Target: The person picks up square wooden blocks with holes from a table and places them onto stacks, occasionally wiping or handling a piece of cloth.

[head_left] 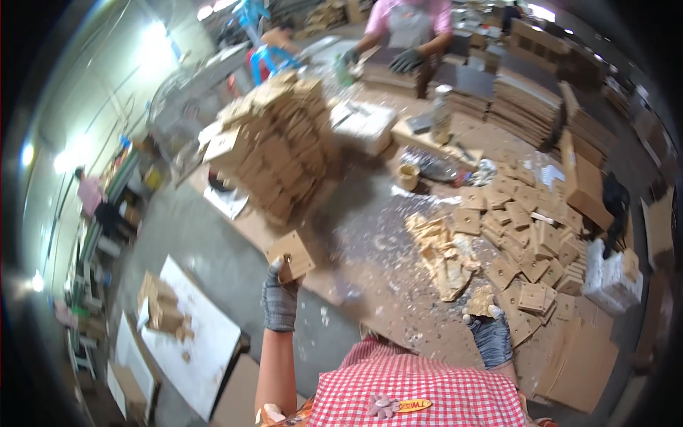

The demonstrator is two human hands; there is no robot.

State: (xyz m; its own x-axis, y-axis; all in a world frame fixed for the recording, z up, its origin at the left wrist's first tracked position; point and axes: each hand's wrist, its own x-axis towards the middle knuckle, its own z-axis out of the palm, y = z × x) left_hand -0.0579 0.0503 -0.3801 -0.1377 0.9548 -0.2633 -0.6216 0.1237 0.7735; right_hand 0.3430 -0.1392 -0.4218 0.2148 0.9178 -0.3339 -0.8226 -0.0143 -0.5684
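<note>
**Two gloved hands, a wooden piece in each, over a littered workbench**

The left hand, in a grey knitted glove, is reaching out past the bench edge, its fingers closing around the lower corner of a flat square plywood tile with a small centre hole; the tile is sticking up and away from the fingertips, tilted. Just beyond it a tall leaning stack of the same tan square tiles is standing on the wooden workbench. The right hand, in a blue-grey glove, is curling shut on a small ragged scrap of pale wood that is poking up above its fingers. Beyond and to the right of those fingers, loose square tiles are lying scattered, with a heap of pale wood offcuts to their left. Across the bench, another person's dark-gloved hands are working.
</note>
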